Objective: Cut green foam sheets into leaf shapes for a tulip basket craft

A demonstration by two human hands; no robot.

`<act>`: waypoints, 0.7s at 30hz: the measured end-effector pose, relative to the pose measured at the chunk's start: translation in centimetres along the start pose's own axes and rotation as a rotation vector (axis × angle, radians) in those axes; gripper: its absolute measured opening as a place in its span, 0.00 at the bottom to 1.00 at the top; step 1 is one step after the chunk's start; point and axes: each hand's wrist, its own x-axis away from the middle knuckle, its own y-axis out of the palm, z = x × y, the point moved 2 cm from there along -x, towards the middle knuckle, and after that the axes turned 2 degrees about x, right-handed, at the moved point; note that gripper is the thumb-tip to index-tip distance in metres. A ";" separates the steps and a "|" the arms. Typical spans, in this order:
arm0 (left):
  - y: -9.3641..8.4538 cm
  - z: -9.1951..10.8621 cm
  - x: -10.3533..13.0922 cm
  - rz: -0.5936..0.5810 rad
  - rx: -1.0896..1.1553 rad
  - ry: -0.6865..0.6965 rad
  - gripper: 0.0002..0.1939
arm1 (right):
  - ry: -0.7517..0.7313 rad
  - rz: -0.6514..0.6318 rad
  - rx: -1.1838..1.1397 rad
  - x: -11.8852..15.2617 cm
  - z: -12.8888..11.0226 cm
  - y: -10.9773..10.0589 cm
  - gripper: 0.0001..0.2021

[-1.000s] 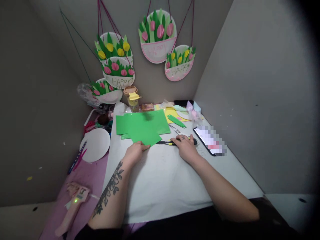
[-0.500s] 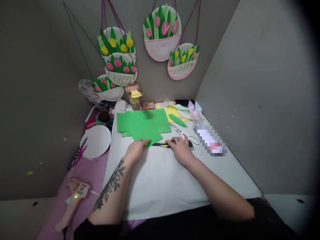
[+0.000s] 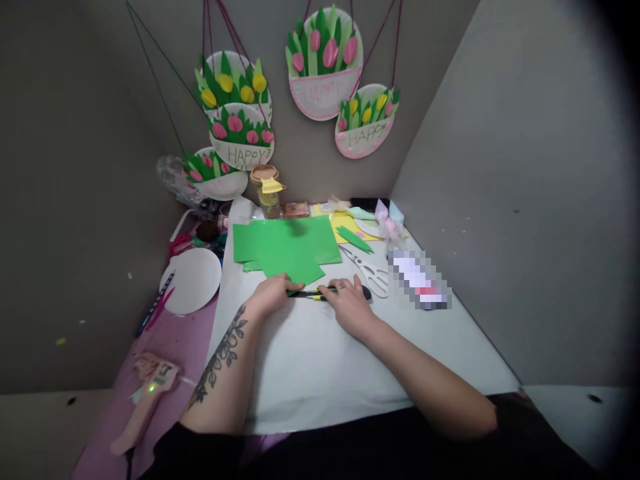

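My left hand [image 3: 270, 293] is closed at the lower edge of a green paper sheet [image 3: 295, 270], its fingers bent over the near corner. That sheet lies over other green sheets [image 3: 320, 237]. Low over the table, my right hand [image 3: 347, 303] is closed around a black and yellow tool that looks like a craft knife [image 3: 367, 293]. The thin front end of the tool points left and touches or nearly touches my left fingertips. White-handled scissors [image 3: 375, 280] lie just beyond my right hand, beside cut green paper leaves [image 3: 354, 240].
A phone-like blurred object [image 3: 419, 280] lies at right. At the back stand a lidded cup [image 3: 269, 197] and wrapped bundles [image 3: 390, 220]. Leftward are a white paper plate [image 3: 193, 283], pens [image 3: 159, 307] and a pink glue gun [image 3: 150, 393]. Paper-plate flower baskets [image 3: 325, 97] hang on the wall.
My right hand has slid left and slightly nearer to me, and the craft knife has moved left with it. My left hand stays at the green sheet's corner with a slight shift.
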 end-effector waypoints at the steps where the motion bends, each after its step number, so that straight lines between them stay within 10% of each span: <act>1: 0.0 -0.3 -0.2 -0.010 0.015 0.014 0.19 | -0.014 0.002 -0.002 0.0 -0.2 0.0 0.28; 17: -0.4 -1.8 -0.7 0.029 0.204 0.042 0.22 | -0.507 0.060 -0.194 1.0 -1.6 -0.4 0.25; 21: -0.9 -1.7 -0.1 0.095 0.221 0.010 0.20 | -0.271 0.355 -0.368 1.2 2.0 -1.0 0.23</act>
